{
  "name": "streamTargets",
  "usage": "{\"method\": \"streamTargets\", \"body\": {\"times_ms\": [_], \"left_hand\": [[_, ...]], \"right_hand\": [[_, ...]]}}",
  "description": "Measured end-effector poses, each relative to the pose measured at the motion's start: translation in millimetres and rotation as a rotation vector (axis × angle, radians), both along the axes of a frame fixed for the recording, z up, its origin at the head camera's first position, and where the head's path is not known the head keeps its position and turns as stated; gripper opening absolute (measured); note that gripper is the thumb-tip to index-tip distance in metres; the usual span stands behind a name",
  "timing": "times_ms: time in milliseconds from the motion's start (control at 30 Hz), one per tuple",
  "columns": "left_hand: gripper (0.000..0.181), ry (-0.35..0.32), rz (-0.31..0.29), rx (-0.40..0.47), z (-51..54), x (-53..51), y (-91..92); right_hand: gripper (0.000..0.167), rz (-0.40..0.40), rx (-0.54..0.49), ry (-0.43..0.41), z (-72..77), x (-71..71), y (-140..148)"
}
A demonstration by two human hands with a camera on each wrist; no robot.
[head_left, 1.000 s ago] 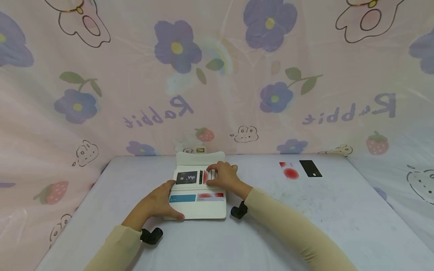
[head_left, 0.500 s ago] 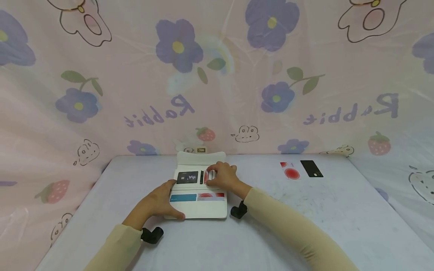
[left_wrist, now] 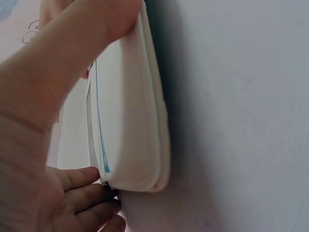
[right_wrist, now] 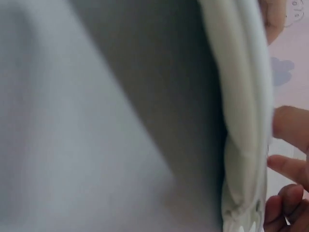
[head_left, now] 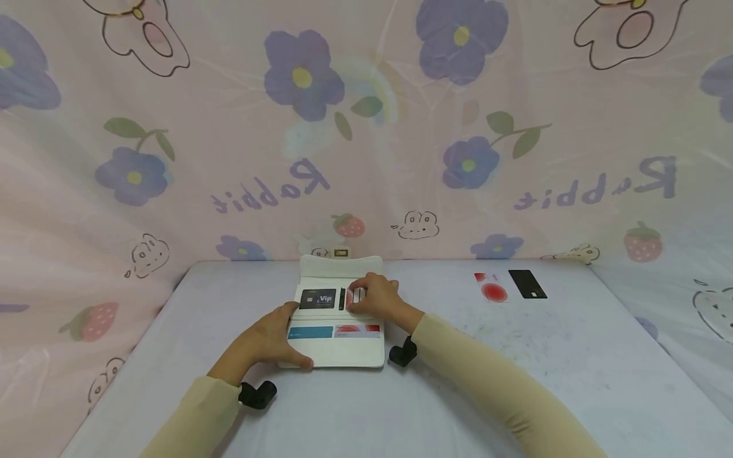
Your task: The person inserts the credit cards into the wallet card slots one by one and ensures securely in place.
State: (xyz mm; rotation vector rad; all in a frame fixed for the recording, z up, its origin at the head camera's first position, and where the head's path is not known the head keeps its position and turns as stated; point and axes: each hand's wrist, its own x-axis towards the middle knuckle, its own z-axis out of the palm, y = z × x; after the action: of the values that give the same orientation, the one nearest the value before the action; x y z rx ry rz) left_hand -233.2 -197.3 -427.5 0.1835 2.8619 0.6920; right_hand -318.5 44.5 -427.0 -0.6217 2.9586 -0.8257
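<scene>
In the head view a white wallet [head_left: 338, 353] lies unfolded on the table, its back flap raised. A black card marked "Vip" [head_left: 317, 299] sits in its middle panel. The front panel's slots hold a blue card [head_left: 310, 332] and a red-and-white card [head_left: 356, 331]. My left hand [head_left: 265, 338] holds the wallet's left side, thumb at the front edge and fingers along the side. With thumb and forefinger my right hand [head_left: 379, 298] pinches a card with red on it [head_left: 349, 299] at the middle panel's right slot. The hand hides most of that card.
To the right on the white table [head_left: 515, 381] lie a white card with a red circle [head_left: 494, 292] and a black card [head_left: 527, 284]. A printed cloth [head_left: 366, 140] hangs behind the table. Each wrist carries a small black camera [head_left: 258, 395].
The view shifts very slightly. Both hands keep their places on the wallet and the card, and the loose cards stay where they were.
</scene>
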Motion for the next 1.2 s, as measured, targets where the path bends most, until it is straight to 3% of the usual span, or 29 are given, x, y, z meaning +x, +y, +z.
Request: {"method": "streamTargets", "body": {"times_ms": [333, 567, 667, 867, 1200], "left_hand": [[0.131, -0.018, 0.001, 0.019, -0.6, 0.3, 1.7], [0.135, -0.016, 0.007, 0.008, -1.3, 0.6, 2.2], [0.136, -0.013, 0.012, 0.001, 0.3, 0.6, 1.5], [0.136, -0.012, 0.005, 0.013, 0.2, -0.1, -0.1], [0.134, -0.004, -0.007, 0.030, 1.0, 0.7, 1.0]], "right_hand": [[0.042, 0.058, -0.005, -0.018, 2.6, -0.7, 9], [0.035, 0.172, -0.192, -0.017, 12.4, 6.2, 25], [0.038, 0.197, -0.228, -0.018, 20.4, 10.1, 31], [0.044, 0.205, -0.203, -0.056, 31.2, 15.5, 41], [0.046, 0.203, -0.200, -0.044, 40.2, 22.1, 62]]}}
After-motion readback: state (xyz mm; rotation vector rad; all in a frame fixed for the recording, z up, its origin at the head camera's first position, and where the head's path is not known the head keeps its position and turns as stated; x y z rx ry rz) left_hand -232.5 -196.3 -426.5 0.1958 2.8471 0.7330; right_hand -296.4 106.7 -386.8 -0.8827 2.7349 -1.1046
